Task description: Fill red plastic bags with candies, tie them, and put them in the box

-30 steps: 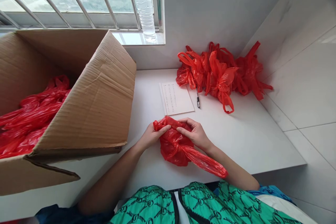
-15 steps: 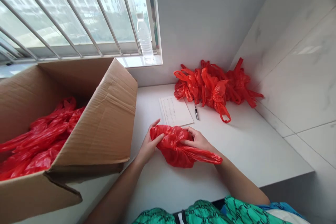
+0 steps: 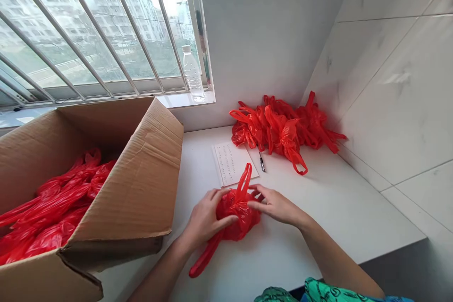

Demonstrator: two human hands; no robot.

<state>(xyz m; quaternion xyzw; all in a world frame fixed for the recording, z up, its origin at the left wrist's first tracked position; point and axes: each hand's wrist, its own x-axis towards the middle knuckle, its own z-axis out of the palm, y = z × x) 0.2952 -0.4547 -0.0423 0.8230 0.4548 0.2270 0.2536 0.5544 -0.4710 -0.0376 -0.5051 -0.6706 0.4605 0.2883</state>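
Note:
A red plastic bag (image 3: 239,219), bunched round contents I cannot make out, rests on the white table in front of me. One of its handle loops sticks up at the far side, and the other trails toward the near left. My left hand (image 3: 208,214) grips the bag's left side, thumb across the top and fingers along the far edge. On the opposite side my right hand (image 3: 272,203) holds the bag's right edge between curved fingers and thumb.
At left stands an open cardboard box (image 3: 141,174) with red plastic bags (image 3: 67,198) inside. A heap of knotted red bags (image 3: 279,125) lies by the wall. Beyond my hands are a written notebook (image 3: 230,163) and a pen (image 3: 262,163). A water bottle (image 3: 193,75) stands on the windowsill.
The bag has been turned between my hands: its handle end pointed right before, and now one loop stands up at the far side and another points near left. My view has tilted up.

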